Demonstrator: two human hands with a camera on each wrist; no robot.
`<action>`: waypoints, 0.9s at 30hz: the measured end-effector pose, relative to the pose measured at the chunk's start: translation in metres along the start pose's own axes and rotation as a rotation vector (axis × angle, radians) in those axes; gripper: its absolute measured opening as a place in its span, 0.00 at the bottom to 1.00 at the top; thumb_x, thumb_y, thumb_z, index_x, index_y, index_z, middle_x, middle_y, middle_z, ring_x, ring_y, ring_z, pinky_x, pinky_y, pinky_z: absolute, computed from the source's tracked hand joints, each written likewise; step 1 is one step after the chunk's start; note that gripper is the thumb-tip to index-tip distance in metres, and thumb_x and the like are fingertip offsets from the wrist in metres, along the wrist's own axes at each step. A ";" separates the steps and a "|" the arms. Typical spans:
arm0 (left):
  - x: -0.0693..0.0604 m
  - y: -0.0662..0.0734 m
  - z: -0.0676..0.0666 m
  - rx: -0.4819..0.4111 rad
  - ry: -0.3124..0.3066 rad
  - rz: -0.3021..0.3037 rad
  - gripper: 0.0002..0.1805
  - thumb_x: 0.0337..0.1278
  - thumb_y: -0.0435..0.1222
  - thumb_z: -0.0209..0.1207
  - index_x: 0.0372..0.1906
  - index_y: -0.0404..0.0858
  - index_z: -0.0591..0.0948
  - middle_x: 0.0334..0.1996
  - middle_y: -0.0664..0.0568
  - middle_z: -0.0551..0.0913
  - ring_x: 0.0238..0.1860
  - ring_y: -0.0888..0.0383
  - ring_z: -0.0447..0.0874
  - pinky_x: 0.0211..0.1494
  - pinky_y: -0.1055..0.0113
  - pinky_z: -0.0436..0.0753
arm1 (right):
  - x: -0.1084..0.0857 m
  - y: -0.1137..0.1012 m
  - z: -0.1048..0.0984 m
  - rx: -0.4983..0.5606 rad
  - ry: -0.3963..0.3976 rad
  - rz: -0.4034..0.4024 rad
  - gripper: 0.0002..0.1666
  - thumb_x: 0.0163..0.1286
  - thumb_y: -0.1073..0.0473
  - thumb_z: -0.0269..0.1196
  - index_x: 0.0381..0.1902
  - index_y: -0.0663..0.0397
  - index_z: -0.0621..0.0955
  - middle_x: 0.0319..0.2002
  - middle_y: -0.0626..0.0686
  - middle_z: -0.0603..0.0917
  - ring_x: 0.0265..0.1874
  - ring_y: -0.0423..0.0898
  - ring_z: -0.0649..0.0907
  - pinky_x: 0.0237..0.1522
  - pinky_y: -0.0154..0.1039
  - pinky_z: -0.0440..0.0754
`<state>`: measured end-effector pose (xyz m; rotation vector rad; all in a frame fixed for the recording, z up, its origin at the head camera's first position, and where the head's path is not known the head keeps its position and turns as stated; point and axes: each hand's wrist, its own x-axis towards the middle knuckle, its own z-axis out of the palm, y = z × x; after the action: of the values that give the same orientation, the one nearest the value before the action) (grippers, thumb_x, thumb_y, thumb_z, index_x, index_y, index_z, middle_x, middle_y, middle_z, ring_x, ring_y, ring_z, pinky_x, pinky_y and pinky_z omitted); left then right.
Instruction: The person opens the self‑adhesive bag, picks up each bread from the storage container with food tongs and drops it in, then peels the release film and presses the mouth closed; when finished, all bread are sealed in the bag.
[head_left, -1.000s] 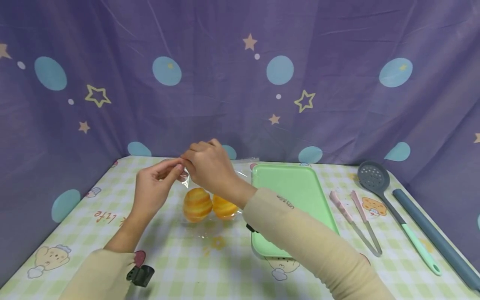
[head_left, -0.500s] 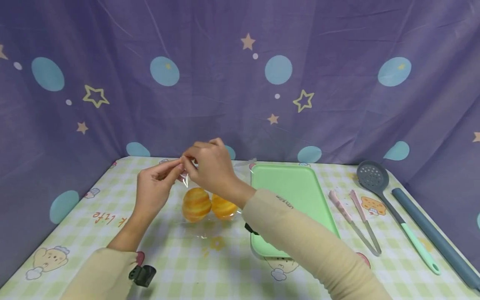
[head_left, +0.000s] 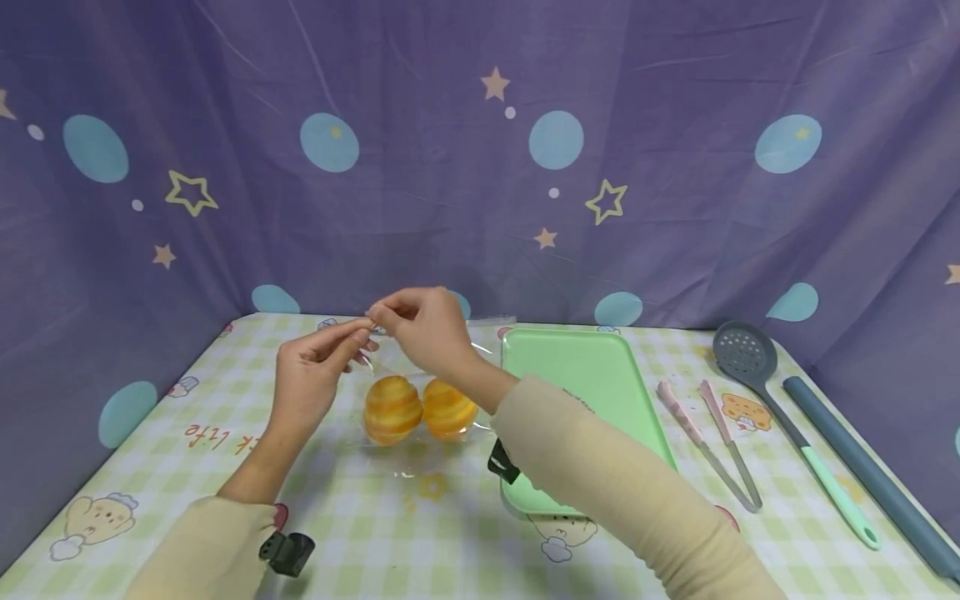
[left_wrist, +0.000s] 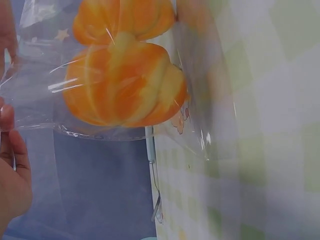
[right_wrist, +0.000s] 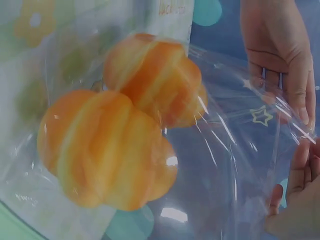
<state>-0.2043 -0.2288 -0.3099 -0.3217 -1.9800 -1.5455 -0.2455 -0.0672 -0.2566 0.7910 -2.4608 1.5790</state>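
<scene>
Two orange-yellow striped buns, a left one [head_left: 393, 410] and a right one [head_left: 448, 408], sit side by side inside a clear plastic bag [left_wrist: 37, 95]. My left hand [head_left: 309, 375] pinches the bag's top edge between thumb and fingers. Right beside it, my right hand [head_left: 431, 332] pinches the same edge, and the fingertips of both hands meet. In the right wrist view the film stretches from the buns [right_wrist: 110, 150] up to the pinched edge. Exactly how the film is folded between the fingertips is too small to tell.
A green tray [head_left: 573, 367] stands right of the bag, partly under my right sleeve. Farther right lie pink-tipped tongs [head_left: 712, 446], a grey skimmer [head_left: 747, 354] with a mint handle, and a dark rolled or tube-shaped item [head_left: 862, 471]. A purple curtain [head_left: 420, 167] hangs behind the checked tablecloth [head_left: 360, 542].
My right hand has turned and dipped a little, its fingertips shifting slightly right along the bag's edge. More of the right bun shows. The left hand has hardly moved.
</scene>
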 end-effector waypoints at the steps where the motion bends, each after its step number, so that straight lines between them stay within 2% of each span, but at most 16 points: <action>1: 0.000 0.000 0.000 -0.005 0.001 0.000 0.10 0.68 0.26 0.61 0.47 0.23 0.86 0.28 0.64 0.88 0.24 0.61 0.85 0.29 0.75 0.79 | 0.000 0.000 0.000 0.050 0.000 0.029 0.10 0.74 0.55 0.66 0.42 0.54 0.91 0.33 0.47 0.89 0.30 0.40 0.83 0.31 0.31 0.79; 4: 0.000 -0.002 0.001 -0.016 0.004 0.000 0.09 0.68 0.26 0.61 0.47 0.24 0.87 0.28 0.62 0.89 0.25 0.60 0.85 0.28 0.75 0.79 | 0.002 0.002 -0.001 0.171 0.030 0.094 0.10 0.74 0.57 0.66 0.42 0.56 0.91 0.34 0.49 0.89 0.32 0.44 0.85 0.32 0.32 0.79; 7: -0.001 -0.002 0.001 -0.019 0.016 -0.001 0.09 0.68 0.26 0.61 0.47 0.24 0.87 0.28 0.62 0.89 0.25 0.61 0.85 0.28 0.75 0.79 | 0.006 0.004 -0.006 0.250 0.087 0.109 0.10 0.74 0.59 0.65 0.42 0.59 0.90 0.35 0.52 0.90 0.34 0.46 0.86 0.36 0.32 0.82; 12: -0.001 -0.004 -0.001 -0.040 0.065 -0.034 0.10 0.70 0.29 0.61 0.48 0.25 0.86 0.28 0.61 0.89 0.25 0.63 0.86 0.28 0.73 0.79 | 0.009 0.009 -0.018 0.205 0.124 0.046 0.12 0.74 0.57 0.65 0.44 0.60 0.90 0.36 0.53 0.90 0.34 0.44 0.87 0.39 0.33 0.85; 18: 0.000 -0.009 -0.001 -0.123 0.131 -0.055 0.10 0.69 0.29 0.62 0.48 0.26 0.86 0.26 0.56 0.89 0.23 0.62 0.86 0.26 0.73 0.78 | 0.008 0.014 -0.034 0.112 0.130 -0.009 0.13 0.74 0.54 0.66 0.45 0.59 0.89 0.37 0.55 0.89 0.34 0.46 0.85 0.35 0.32 0.81; 23: 0.002 -0.012 0.001 -0.187 0.172 -0.055 0.10 0.68 0.28 0.62 0.47 0.24 0.86 0.25 0.54 0.89 0.22 0.62 0.86 0.25 0.73 0.78 | 0.007 0.019 -0.047 0.056 0.143 -0.019 0.14 0.74 0.53 0.65 0.46 0.58 0.89 0.37 0.54 0.89 0.35 0.50 0.85 0.33 0.35 0.79; 27: 0.003 -0.013 0.003 -0.216 0.199 -0.053 0.10 0.68 0.28 0.62 0.48 0.24 0.86 0.25 0.54 0.89 0.22 0.61 0.86 0.25 0.73 0.78 | 0.005 0.022 -0.058 0.043 0.167 -0.011 0.15 0.75 0.53 0.64 0.46 0.58 0.89 0.37 0.55 0.89 0.35 0.50 0.84 0.34 0.37 0.80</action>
<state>-0.2145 -0.2300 -0.3193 -0.1944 -1.6861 -1.7582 -0.2708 -0.0115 -0.2472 0.6478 -2.3099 1.6276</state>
